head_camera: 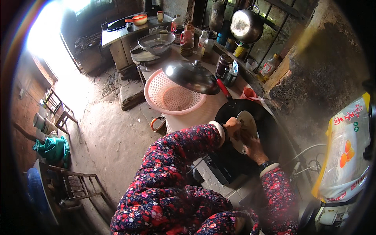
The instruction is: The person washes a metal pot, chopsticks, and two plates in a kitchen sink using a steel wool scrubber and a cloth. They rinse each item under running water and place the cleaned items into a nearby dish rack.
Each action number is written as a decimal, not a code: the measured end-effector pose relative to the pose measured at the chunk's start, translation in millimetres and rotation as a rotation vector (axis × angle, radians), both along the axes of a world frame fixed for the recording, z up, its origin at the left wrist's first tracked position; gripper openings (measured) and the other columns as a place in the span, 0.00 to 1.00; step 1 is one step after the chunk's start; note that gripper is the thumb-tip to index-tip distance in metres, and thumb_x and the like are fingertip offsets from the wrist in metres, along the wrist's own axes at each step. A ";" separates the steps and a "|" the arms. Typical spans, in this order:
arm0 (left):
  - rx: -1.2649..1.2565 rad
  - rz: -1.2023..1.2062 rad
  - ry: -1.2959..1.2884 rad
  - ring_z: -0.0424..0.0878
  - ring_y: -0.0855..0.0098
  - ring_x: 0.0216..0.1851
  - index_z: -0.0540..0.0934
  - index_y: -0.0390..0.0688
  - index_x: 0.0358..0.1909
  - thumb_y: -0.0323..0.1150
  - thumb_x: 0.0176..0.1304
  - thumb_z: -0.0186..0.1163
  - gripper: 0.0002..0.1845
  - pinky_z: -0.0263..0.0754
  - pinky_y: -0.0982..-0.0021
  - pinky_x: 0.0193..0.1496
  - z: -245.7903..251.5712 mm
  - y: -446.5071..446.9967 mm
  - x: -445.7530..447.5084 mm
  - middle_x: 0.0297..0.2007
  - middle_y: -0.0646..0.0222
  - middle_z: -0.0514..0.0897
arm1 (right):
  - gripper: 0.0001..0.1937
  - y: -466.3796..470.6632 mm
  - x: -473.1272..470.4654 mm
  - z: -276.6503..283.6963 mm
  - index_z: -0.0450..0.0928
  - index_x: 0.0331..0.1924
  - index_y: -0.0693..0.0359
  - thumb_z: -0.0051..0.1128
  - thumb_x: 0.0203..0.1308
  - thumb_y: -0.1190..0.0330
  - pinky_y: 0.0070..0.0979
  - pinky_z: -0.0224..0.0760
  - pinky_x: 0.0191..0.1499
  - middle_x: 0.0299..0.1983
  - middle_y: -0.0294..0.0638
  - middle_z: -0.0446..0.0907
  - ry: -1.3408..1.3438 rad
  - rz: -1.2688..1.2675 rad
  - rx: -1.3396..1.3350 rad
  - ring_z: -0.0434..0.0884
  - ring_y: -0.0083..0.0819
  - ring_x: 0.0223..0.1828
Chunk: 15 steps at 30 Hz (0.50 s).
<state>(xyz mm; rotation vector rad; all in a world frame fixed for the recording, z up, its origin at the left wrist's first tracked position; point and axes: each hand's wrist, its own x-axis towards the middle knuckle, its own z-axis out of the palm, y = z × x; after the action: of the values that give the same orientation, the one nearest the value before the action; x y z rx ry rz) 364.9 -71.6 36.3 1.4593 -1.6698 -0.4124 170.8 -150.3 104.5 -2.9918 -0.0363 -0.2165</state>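
Observation:
Both hands are over a large black wok [264,120]. Inside it is a pale round thing [248,119], apparently a plate, with a bright rim. My left hand [232,127] is curled over the far-left part of the plate. On its near-right side is my right hand [255,149], with a dark band at the wrist. The fingers of both hands come close together over a small brownish patch that is too blurred to name. Whether either hand grips something is hidden. Beneath the wok stands a black cooker [221,169].
Left of the wok, a pink perforated plastic basket [155,97] carries a metal lid [188,77]. Behind are a red cup [248,93], bottles [187,44] and a mesh strainer [157,42]. A printed plastic bag [343,152] and white cables [305,151] lie to the right.

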 end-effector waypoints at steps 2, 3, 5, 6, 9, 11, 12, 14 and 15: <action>0.026 -0.105 0.034 0.69 0.69 0.18 0.70 0.48 0.18 0.34 0.46 0.60 0.08 0.63 0.69 0.21 1.4 1.4 8.6 0.16 0.72 0.67 | 0.29 -3.3 2.0 -1.5 0.67 0.58 0.55 0.55 0.46 0.77 0.42 0.61 0.57 0.58 0.44 0.68 -0.001 -0.088 -0.179 0.65 0.43 0.61; 0.027 -0.095 0.034 0.68 0.70 0.17 0.70 0.48 0.17 0.34 0.47 0.59 0.08 0.63 0.69 0.20 3.0 -1.9 5.3 0.15 0.72 0.67 | 0.27 -3.3 6.2 -3.6 0.69 0.56 0.54 0.53 0.47 0.77 0.42 0.62 0.56 0.57 0.43 0.69 0.048 -0.172 -0.291 0.65 0.43 0.60; -0.013 0.065 -0.052 0.68 0.71 0.16 0.69 0.49 0.16 0.34 0.48 0.58 0.09 0.62 0.70 0.18 6.0 -14.6 -10.9 0.14 0.73 0.66 | 0.25 -1.2 13.0 -11.1 0.71 0.52 0.57 0.55 0.44 0.78 0.36 0.63 0.55 0.52 0.44 0.72 -0.147 -0.061 0.007 0.70 0.42 0.57; -0.055 0.225 -0.142 0.67 0.72 0.15 0.69 0.49 0.15 0.34 0.48 0.57 0.09 0.62 0.70 0.17 8.7 -26.4 -22.3 0.13 0.73 0.65 | 0.20 1.0 16.4 -16.6 0.73 0.49 0.58 0.53 0.48 0.76 0.32 0.65 0.53 0.49 0.45 0.74 -0.205 -0.053 0.249 0.72 0.40 0.55; -0.169 1.463 -0.538 0.67 0.73 0.13 0.68 0.49 0.14 0.33 0.49 0.55 0.10 0.61 0.71 0.16 10.8 -44.8 -41.2 0.12 0.74 0.64 | 0.14 2.0 18.0 -25.8 0.75 0.47 0.62 0.45 0.59 0.67 0.24 0.67 0.48 0.42 0.42 0.78 -0.132 -0.229 1.337 0.75 0.28 0.47; -0.027 0.314 -0.424 0.71 0.70 0.15 0.73 0.45 0.16 0.36 0.44 0.62 0.10 0.63 0.71 0.17 8.8 -25.3 -11.9 0.14 0.70 0.70 | 0.15 2.0 12.0 -27.1 0.75 0.48 0.63 0.44 0.58 0.70 0.29 0.67 0.53 0.45 0.45 0.78 -0.158 -0.066 0.887 0.75 0.32 0.51; -0.121 0.066 -0.323 0.73 0.68 0.16 0.76 0.43 0.17 0.38 0.41 0.66 0.11 0.65 0.70 0.18 7.9 -15.9 -3.1 0.15 0.67 0.73 | 0.21 2.5 11.0 -25.9 0.70 0.56 0.58 0.48 0.56 0.73 0.34 0.54 0.65 0.60 0.46 0.66 -0.161 0.033 0.242 0.61 0.42 0.64; -0.233 -0.124 -0.357 0.77 0.63 0.22 0.78 0.40 0.20 0.36 0.35 0.71 0.13 0.70 0.67 0.26 7.8 4.0 20.3 0.19 0.63 0.77 | 0.23 2.6 4.7 -19.5 0.70 0.57 0.57 0.48 0.54 0.74 0.35 0.53 0.65 0.61 0.48 0.65 -0.120 -0.084 0.081 0.60 0.45 0.65; -0.322 -0.180 -0.349 0.79 0.59 0.26 0.78 0.40 0.23 0.32 0.32 0.72 0.14 0.74 0.65 0.32 12.0 13.9 31.3 0.22 0.61 0.78 | 0.24 3.9 2.2 -16.1 0.70 0.57 0.57 0.48 0.52 0.75 0.35 0.53 0.66 0.62 0.49 0.64 -0.086 -0.136 -0.031 0.59 0.46 0.65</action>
<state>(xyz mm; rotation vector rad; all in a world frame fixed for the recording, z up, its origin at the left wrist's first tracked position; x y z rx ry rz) 396.1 -57.7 48.3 1.1926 -2.0443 0.0238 173.0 -146.4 88.4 -3.0160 0.1564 -0.3622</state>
